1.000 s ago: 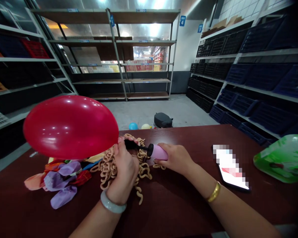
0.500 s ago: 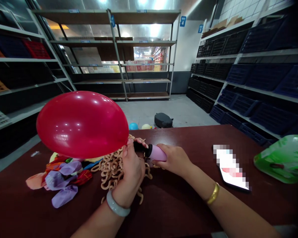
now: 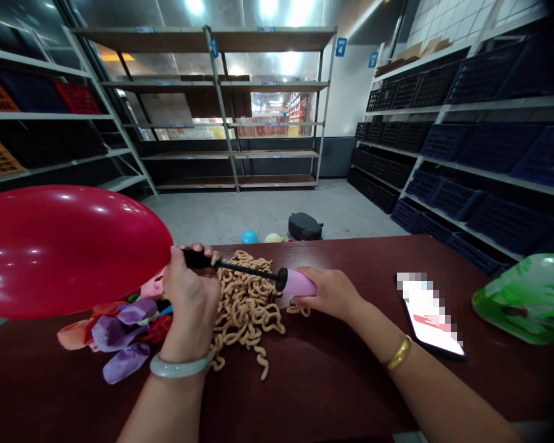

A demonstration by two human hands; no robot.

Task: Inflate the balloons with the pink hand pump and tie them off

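A large inflated red balloon (image 3: 69,249) fills the left side, its neck at the fingers of my left hand (image 3: 190,292). Those same fingers wrap round the black end of a balloon pump (image 3: 247,269). My right hand (image 3: 335,292) is closed on the pump's pink end, and the thin black rod shows between the two hands. The balloon's mouth and the nozzle are hidden by my fingers. Beneath the pump lies a pile of beige curly strands (image 3: 247,307). Left of my left wrist, several limp coloured balloons (image 3: 120,338) lie heaped on the brown table (image 3: 332,381).
To the right lie a lit phone (image 3: 429,317) and a green plastic bag (image 3: 526,298). Beyond the table, a dark bag-like object (image 3: 305,226) and a blue balloon (image 3: 249,237) are on the floor. Shelves (image 3: 277,154) stand behind, with crates (image 3: 498,212) at both sides.
My left hand has moved left with the red balloon and the pump's black end, drawing the pump out so its rod shows. The right hand has barely moved.
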